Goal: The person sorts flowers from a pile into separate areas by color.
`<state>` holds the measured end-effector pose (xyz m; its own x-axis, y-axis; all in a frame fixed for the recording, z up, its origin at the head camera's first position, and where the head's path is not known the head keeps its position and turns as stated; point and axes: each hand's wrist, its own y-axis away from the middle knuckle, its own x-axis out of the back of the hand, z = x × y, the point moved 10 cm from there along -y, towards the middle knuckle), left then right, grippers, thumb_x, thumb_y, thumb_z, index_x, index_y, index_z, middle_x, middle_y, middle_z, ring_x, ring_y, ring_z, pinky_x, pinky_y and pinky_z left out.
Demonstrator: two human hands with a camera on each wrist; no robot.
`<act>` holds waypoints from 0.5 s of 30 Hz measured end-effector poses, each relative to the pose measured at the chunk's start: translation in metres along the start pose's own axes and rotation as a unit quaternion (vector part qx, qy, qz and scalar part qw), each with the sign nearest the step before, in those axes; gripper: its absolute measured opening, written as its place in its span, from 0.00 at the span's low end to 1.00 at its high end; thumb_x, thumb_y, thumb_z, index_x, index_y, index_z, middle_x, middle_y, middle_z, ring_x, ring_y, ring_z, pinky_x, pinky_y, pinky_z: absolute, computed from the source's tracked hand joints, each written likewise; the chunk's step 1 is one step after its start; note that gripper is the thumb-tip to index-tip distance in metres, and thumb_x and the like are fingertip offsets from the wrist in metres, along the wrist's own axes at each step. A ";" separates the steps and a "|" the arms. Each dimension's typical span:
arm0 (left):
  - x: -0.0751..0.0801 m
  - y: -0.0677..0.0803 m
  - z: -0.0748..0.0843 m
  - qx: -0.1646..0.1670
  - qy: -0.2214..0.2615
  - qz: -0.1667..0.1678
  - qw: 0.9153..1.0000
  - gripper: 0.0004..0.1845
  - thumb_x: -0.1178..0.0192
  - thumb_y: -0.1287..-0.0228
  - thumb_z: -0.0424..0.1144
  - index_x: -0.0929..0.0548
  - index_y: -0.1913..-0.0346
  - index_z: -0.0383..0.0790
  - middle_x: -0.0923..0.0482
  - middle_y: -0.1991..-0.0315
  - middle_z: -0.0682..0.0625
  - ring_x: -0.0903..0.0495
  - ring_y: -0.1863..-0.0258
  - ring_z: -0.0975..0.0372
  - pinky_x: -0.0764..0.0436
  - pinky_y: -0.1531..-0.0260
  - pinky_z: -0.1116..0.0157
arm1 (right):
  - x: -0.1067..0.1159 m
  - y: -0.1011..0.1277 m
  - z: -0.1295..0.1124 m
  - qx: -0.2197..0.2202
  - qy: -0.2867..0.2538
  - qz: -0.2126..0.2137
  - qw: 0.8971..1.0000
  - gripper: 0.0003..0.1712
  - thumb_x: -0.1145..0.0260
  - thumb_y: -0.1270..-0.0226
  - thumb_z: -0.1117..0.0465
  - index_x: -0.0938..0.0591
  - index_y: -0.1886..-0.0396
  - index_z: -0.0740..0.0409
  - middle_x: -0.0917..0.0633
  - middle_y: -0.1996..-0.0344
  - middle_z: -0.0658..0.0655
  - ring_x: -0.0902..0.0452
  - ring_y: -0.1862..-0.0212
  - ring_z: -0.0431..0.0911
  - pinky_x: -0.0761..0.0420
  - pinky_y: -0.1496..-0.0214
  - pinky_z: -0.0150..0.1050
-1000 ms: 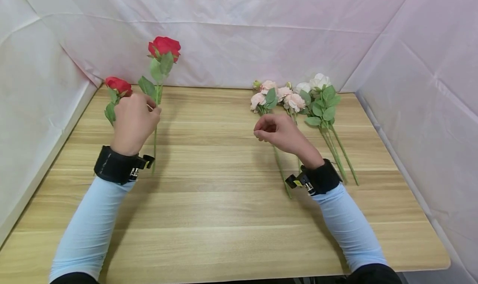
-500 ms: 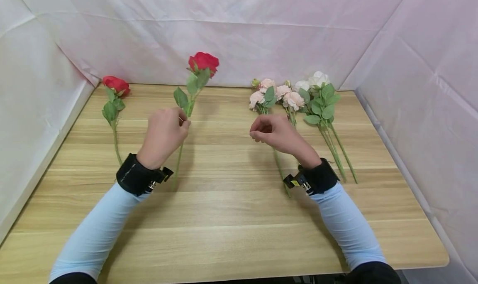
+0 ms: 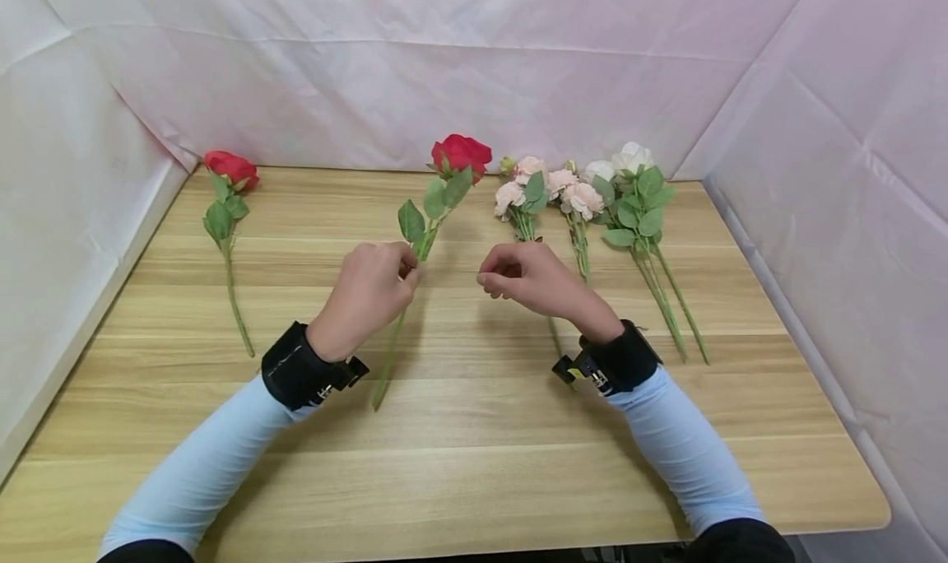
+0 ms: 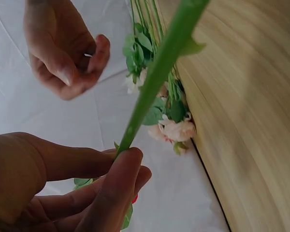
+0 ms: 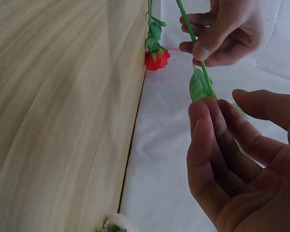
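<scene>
The left hand (image 3: 370,287) pinches the thin green stem of a red artificial rose (image 3: 461,153), now carried rightward above the wooden tabletop (image 3: 459,431), its stem nearly meeting the right hand (image 3: 529,275), loosely curled and empty. Beyond that hand lie pink and white flower stems (image 3: 585,205); another red rose (image 3: 231,170) lies far left.

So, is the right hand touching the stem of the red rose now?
Apart. The head view shows bare table between the right hand and the red rose stem, which only the left hand pinches.
</scene>
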<state>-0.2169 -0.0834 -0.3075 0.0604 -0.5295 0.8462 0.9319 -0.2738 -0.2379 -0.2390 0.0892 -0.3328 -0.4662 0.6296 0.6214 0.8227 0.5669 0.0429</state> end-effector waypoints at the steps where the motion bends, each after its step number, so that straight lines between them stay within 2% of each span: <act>1: 0.000 0.001 0.003 -0.003 0.003 -0.001 1.000 0.07 0.36 0.32 0.32 0.11 0.61 0.30 0.11 0.68 0.42 0.15 0.75 0.55 0.18 0.70 0.58 | -0.002 0.000 -0.001 0.001 0.001 -0.003 1.000 0.08 0.35 0.23 0.58 0.13 0.56 0.55 0.11 0.66 0.58 0.14 0.61 0.59 0.19 0.62 0.39; 4: -0.001 0.005 0.011 -0.012 0.010 -0.001 1.000 0.06 0.34 0.32 0.33 0.11 0.62 0.31 0.11 0.69 0.43 0.16 0.77 0.57 0.19 0.73 0.61 | -0.008 -0.002 -0.005 0.009 -0.005 -0.007 1.000 0.10 0.36 0.22 0.57 0.13 0.54 0.57 0.11 0.65 0.61 0.14 0.61 0.60 0.16 0.61 0.41; 10: -0.004 0.010 0.025 -0.031 0.022 0.001 0.999 0.06 0.33 0.32 0.34 0.12 0.62 0.33 0.10 0.70 0.45 0.15 0.77 0.59 0.20 0.74 0.63 | -0.018 -0.002 -0.011 0.014 -0.039 -0.014 0.999 0.15 0.39 0.20 0.55 0.14 0.49 0.60 0.11 0.64 0.66 0.13 0.61 0.62 0.13 0.56 0.54; 15: -0.006 0.013 0.033 -0.044 0.032 0.008 0.998 0.05 0.32 0.33 0.34 0.12 0.64 0.34 0.09 0.70 0.45 0.14 0.77 0.59 0.19 0.74 0.63 | -0.024 -0.003 -0.011 0.006 -0.062 -0.013 0.998 0.17 0.42 0.18 0.54 0.15 0.48 0.61 0.12 0.63 0.68 0.13 0.60 0.63 0.13 0.55 0.56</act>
<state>-0.1934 -0.0577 -0.2999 0.0492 -0.5846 0.8098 0.8960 -0.3324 -0.2944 -0.2267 0.0666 -0.3394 -0.5240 0.6757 0.5185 0.8065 0.5894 0.0468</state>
